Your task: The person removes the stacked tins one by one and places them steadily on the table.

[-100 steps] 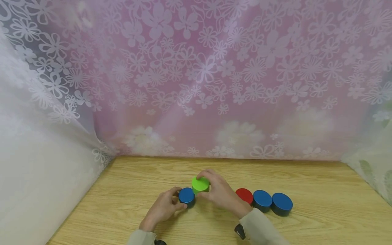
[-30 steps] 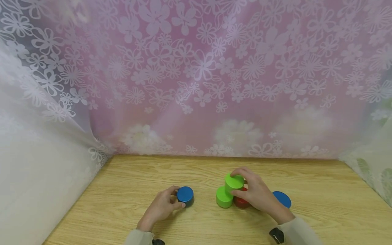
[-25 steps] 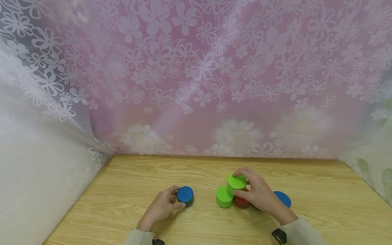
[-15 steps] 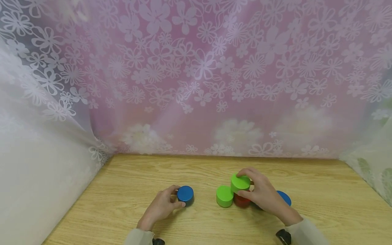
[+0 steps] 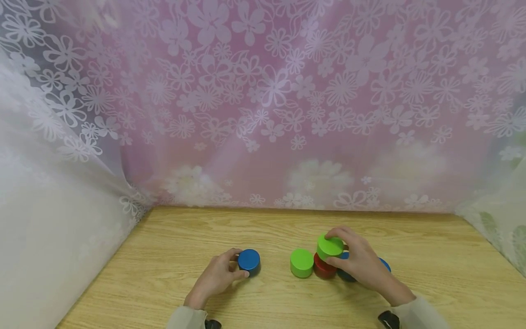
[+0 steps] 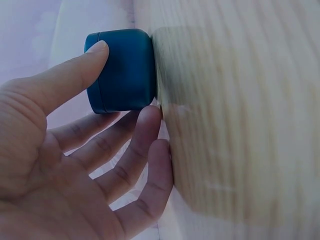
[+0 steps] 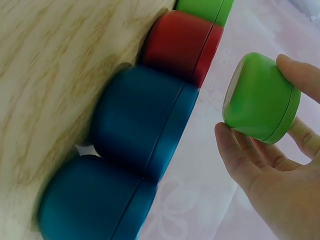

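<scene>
My left hand (image 5: 218,276) holds a small round blue tin (image 5: 249,261) between thumb and fingers. That tin (image 6: 125,70) stands upright on the wooden table, its lid seam showing in the left wrist view. Thumb and fingers of my right hand (image 5: 361,265) pinch a bright green tin (image 5: 330,246), which is raised off the table in the right wrist view. Below it runs a touching row: another green tin (image 5: 302,263), a red tin (image 5: 324,267), a blue tin (image 7: 145,120) and a second blue tin (image 7: 95,200). In the head view my right hand partly covers both blue ones.
The wood-grain table (image 5: 185,228) stretches out around the tins. Behind it hangs a pink curtain (image 5: 263,114) with white flowers, and a pale sheet (image 5: 49,219) drapes along the left side. Bare table separates the left blue tin from the row.
My right hand has carried the green tin rightward from beside the left blue tin, past the other green tin, to above the red one. My left hand keeps its hold on the blue tin.
</scene>
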`<act>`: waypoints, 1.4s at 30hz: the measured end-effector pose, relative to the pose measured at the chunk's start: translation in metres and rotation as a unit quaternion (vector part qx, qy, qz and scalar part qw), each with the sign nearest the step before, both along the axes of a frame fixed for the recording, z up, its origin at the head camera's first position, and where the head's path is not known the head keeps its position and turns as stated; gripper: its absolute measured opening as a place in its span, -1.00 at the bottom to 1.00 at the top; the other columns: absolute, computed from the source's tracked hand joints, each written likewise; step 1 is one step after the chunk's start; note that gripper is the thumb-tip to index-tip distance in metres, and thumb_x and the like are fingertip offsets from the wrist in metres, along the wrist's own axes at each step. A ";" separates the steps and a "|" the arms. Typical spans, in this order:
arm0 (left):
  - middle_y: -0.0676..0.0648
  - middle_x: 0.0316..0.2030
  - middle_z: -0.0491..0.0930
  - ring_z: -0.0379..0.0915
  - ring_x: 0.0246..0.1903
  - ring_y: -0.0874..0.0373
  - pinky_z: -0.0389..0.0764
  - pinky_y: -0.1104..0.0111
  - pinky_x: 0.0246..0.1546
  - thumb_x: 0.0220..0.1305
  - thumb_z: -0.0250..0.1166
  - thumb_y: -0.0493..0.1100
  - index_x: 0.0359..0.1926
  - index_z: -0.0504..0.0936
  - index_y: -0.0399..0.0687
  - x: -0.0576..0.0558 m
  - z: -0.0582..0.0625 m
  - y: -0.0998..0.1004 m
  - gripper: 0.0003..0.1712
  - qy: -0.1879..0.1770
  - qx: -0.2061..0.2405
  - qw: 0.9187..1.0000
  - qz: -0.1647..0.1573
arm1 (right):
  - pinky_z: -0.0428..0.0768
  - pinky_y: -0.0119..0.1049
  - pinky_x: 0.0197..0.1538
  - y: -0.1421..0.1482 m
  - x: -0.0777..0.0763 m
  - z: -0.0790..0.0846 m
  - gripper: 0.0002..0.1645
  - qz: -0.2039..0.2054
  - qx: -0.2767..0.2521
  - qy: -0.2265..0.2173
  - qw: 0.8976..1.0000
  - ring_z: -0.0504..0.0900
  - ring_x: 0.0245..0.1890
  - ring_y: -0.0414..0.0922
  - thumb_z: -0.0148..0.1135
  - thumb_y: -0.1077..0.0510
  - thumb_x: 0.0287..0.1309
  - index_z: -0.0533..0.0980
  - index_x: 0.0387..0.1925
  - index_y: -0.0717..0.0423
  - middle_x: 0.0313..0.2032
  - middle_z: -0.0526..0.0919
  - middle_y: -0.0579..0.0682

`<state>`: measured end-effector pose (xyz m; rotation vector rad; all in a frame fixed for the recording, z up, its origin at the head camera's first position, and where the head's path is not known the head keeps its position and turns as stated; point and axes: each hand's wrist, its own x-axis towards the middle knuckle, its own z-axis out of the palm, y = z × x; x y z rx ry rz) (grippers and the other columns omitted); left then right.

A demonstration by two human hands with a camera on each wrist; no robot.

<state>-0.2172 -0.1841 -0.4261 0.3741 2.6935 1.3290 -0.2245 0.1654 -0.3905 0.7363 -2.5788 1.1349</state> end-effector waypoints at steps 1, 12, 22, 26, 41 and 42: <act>-0.42 0.12 0.55 0.60 0.00 -0.32 0.68 0.00 -0.14 0.22 0.50 -0.24 0.29 0.45 -0.40 0.000 0.000 0.000 -0.32 -0.001 0.001 1.000 0.000 | 0.68 -0.09 -0.08 0.001 0.000 0.000 -0.49 0.000 -0.001 0.001 1.000 0.61 -0.06 0.01 0.59 0.31 -0.02 0.56 -0.02 0.13 0.01 0.57 0.05; -0.40 0.07 0.57 0.61 -0.02 -0.32 0.64 -0.07 -0.07 0.21 0.50 -0.25 0.27 0.47 -0.41 0.001 0.003 0.000 -0.33 0.011 0.000 1.000 -0.001 | 0.70 -0.08 -0.13 0.010 0.001 -0.003 -0.45 -0.017 0.003 0.036 0.999 0.62 -0.10 0.02 0.63 0.36 -0.12 0.58 -0.05 0.14 -0.01 0.59 0.06; -0.40 0.09 0.56 0.59 0.01 -0.33 0.64 -0.07 -0.05 0.21 0.50 -0.25 0.28 0.46 -0.39 0.001 0.004 0.001 -0.32 0.005 -0.001 1.000 0.003 | 0.71 -0.04 -0.17 0.019 0.002 -0.006 -0.42 -0.018 0.006 0.049 0.999 0.63 -0.10 0.09 0.65 0.34 -0.16 0.58 -0.05 0.15 -0.01 0.59 0.09; -0.40 0.09 0.56 0.59 0.01 -0.33 0.65 -0.06 -0.06 0.22 0.49 -0.25 0.29 0.45 -0.41 0.001 0.004 0.001 -0.32 0.003 0.000 1.000 0.001 | 0.71 -0.05 -0.18 0.022 0.002 -0.006 -0.42 -0.024 0.014 0.056 0.998 0.63 -0.11 0.05 0.65 0.36 -0.18 0.58 -0.06 0.14 -0.02 0.60 0.07; -0.39 0.08 0.57 0.61 -0.02 -0.30 0.67 -0.02 -0.12 0.22 0.49 -0.24 0.28 0.48 -0.38 0.001 0.003 0.000 -0.34 0.007 -0.001 1.000 -0.002 | 0.72 -0.14 -0.23 0.034 0.003 -0.008 -0.38 -0.031 0.022 0.074 0.997 0.64 -0.14 0.05 0.67 0.38 -0.23 0.59 -0.05 0.16 -0.03 0.59 0.10; -0.39 0.08 0.57 0.61 -0.02 -0.31 0.67 -0.02 -0.12 0.22 0.49 -0.25 0.28 0.47 -0.38 0.001 0.003 0.000 -0.34 0.007 0.000 1.000 -0.002 | 0.72 -0.14 -0.23 0.035 0.003 -0.008 -0.38 -0.034 0.025 0.073 0.996 0.64 -0.14 0.04 0.67 0.38 -0.23 0.59 -0.05 0.16 -0.03 0.59 0.09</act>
